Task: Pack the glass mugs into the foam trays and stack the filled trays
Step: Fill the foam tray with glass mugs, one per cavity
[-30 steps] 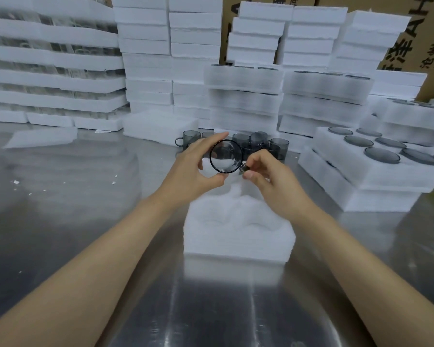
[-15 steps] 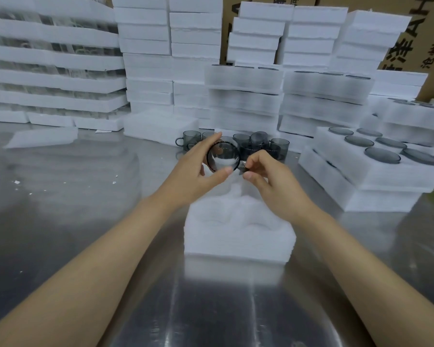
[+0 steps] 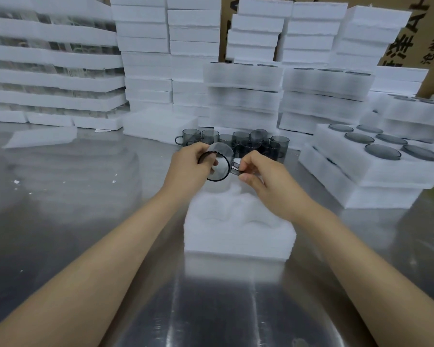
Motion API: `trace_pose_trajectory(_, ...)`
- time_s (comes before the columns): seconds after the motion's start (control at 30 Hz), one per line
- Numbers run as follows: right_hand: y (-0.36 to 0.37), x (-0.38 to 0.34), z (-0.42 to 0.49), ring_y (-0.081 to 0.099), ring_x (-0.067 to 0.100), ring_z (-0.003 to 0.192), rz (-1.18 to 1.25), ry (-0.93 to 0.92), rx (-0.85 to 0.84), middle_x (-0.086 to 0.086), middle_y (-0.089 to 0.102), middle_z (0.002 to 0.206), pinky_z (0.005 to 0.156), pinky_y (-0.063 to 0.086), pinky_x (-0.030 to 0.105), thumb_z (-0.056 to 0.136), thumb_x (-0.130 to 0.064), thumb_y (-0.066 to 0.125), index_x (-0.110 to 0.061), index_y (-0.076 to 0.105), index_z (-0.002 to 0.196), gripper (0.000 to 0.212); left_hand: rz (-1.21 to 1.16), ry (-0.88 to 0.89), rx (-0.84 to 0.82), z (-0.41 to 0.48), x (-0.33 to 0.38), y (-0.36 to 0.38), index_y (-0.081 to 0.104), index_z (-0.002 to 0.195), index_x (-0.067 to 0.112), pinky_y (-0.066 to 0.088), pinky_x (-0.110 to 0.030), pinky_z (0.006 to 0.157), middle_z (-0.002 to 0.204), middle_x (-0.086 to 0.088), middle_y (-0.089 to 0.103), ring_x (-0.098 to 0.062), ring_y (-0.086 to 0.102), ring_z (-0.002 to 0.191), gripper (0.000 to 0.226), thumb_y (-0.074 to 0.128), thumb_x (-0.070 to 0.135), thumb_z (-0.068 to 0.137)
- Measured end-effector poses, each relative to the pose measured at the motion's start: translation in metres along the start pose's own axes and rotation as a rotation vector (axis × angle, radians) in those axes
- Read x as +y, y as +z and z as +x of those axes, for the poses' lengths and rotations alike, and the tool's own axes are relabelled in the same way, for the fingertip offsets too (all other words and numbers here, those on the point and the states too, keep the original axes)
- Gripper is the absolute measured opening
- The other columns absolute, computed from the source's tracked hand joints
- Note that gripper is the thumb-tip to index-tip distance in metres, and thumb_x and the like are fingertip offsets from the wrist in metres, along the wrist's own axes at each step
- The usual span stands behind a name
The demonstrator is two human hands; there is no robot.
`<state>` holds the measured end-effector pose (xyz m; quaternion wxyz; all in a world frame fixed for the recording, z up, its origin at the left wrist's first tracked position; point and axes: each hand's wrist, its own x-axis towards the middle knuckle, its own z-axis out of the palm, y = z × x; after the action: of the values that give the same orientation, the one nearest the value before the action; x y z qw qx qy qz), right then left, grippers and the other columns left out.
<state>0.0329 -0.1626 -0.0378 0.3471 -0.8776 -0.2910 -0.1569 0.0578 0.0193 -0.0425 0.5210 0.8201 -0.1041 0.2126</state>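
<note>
Two hands shared one smoked-glass mug (image 3: 218, 162) above the empty foam tray (image 3: 238, 221). Our left hand (image 3: 188, 166) wrapped its body while our right hand (image 3: 261, 174) pinched the handle, tipping it mouth-toward-us, probably for checking before seating it. Loose mugs (image 3: 236, 141) waited just beyond our grip; a filled tray (image 3: 336, 169) sat off right.

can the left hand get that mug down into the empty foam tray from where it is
Probably yes. The left hand grips the mug right above the foam tray, whose pockets look empty, with nothing between them. The right hand only pinches the handle at the side.
</note>
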Motion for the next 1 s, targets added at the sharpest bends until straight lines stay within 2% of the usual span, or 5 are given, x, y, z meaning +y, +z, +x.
trace_pose_trajectory(0.27, 0.001, 0.003, 0.001, 0.053, 0.011, 0.086, -0.014, -0.004, -0.002, -0.012, 0.055, 0.088, 0.074, 0.039, 0.012, 0.095, -0.009, 0.053, -0.023, 0.047, 0.092, 0.015, 0.005, -0.017, 0.027, -0.003, 0.006, -0.001, 0.067, 0.087, 0.010, 0.040, -0.004, 0.054, 0.078, 0.001, 0.070, 0.002, 0.060, 0.051, 0.022, 0.048, -0.002, 0.087)
trace_pose_trajectory(0.4, -0.001, 0.001, 0.001, 0.055, 0.017, 0.090, -0.071, -0.047, -0.012, -0.007, 0.056, 0.092, 0.080, 0.046, 0.027, 0.094, -0.012, 0.054, -0.026, 0.047, 0.093, 0.016, 0.004, -0.034, 0.084, -0.005, 0.008, 0.000, 0.070, 0.085, 0.009, 0.039, -0.006, 0.050, 0.070, 0.008, 0.067, 0.002, 0.061, 0.051, 0.019, 0.053, 0.001, 0.082)
trace_pose_trajectory(0.7, -0.002, -0.004, -0.001, 0.053, 0.014, 0.086, -0.204, -0.268, -0.027, -0.007, 0.047, 0.104, 0.078, 0.049, 0.040, 0.094, -0.009, 0.055, -0.012, 0.052, 0.099, 0.007, 0.012, -0.096, 0.161, -0.008, 0.009, 0.002, 0.071, 0.072, 0.016, 0.049, -0.027, 0.063, 0.066, 0.002, 0.069, -0.007, 0.064, 0.061, 0.011, 0.063, 0.011, 0.076)
trace_pose_trajectory(0.87, 0.002, 0.001, -0.001, 0.060, 0.016, 0.093, -0.006, -0.039, 0.015, -0.003, 0.062, 0.096, 0.080, 0.048, 0.032, 0.095, -0.010, 0.054, -0.024, 0.047, 0.094, 0.016, 0.062, -0.051, 0.129, -0.010, 0.014, 0.000, 0.071, 0.079, 0.014, 0.053, -0.043, 0.074, 0.073, -0.002, 0.071, -0.025, 0.067, 0.075, 0.028, 0.046, 0.026, 0.074)
trace_pose_trajectory(1.0, 0.004, 0.005, 0.000, 0.068, 0.008, 0.086, 0.195, 0.064, 0.130, 0.005, 0.067, 0.094, 0.084, 0.053, 0.032, 0.095, -0.004, 0.052, -0.018, 0.048, 0.093, 0.015, 0.073, 0.037, 0.069, -0.011, 0.013, -0.001, 0.071, 0.106, 0.022, 0.052, -0.044, 0.080, 0.084, -0.002, 0.072, -0.025, 0.068, 0.079, 0.054, 0.032, 0.036, 0.071)
